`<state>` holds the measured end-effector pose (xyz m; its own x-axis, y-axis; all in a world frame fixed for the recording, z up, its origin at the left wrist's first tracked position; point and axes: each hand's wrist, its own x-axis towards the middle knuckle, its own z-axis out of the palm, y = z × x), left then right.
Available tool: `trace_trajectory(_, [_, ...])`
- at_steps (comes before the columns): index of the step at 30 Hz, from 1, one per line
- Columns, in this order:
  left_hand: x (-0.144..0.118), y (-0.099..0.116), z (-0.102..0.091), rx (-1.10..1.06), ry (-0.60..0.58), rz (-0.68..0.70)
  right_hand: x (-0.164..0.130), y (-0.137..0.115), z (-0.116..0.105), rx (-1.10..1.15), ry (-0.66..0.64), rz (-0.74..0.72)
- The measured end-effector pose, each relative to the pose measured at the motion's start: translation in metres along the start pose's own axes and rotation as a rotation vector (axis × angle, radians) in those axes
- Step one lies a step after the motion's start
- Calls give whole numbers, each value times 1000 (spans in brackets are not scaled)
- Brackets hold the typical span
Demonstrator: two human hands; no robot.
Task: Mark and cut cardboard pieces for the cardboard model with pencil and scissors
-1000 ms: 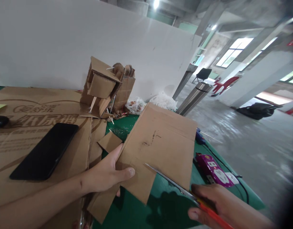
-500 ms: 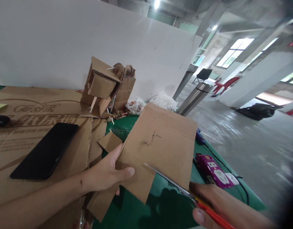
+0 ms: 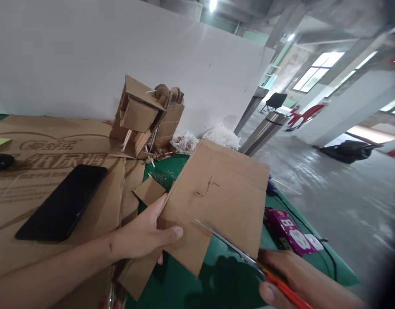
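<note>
Right now, nearest first:

Right hand: the right hand (image 3: 294, 274) sits at the bottom edge, clenched around the orange handles of the scissors (image 3: 239, 253), whose blades reach up and left into the cardboard.

Scissors: the blade tips lie inside a cut that runs in from the sheet's near edge; the blades look nearly closed, though the angle makes that hard to tell.

Left hand: the left hand (image 3: 142, 234) grasps the near left corner of the cardboard sheet (image 3: 217, 197), thumb on top and fingers below, holding it tilted above the table.

Cardboard sheet: a notch already shows at its near edge and a flap (image 3: 135, 272) hangs below the hand; pen marks sit near the middle, ahead of the blades.

Progress: judging by this, the cut is begun but short; most of the sheet beyond the tips is uncut.

Table: the green table (image 3: 223, 279) shows under the sheet, with a purple box (image 3: 289, 234) and a black cable just right of it.

Left side: a black phone (image 3: 64, 201) rests on a flattened printed carton (image 3: 39, 171); a small cardboard offcut (image 3: 149, 191) lies near the left hand.

Further back: a cardboard model (image 3: 146, 120) stands upright before a white board (image 3: 88, 56).
</note>
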<state>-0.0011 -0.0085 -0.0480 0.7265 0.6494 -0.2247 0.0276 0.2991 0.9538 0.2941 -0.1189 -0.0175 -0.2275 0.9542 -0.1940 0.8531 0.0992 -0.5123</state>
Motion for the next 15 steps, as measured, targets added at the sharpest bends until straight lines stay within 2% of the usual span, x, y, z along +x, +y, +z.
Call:
trace_trajectory(7, [1,-1,0,1,-9,7,7,7,-1,120,-152,90])
trace_trajectory(15, [2,-2,0,-34,-23,22,10,12,1,110,-195,198])
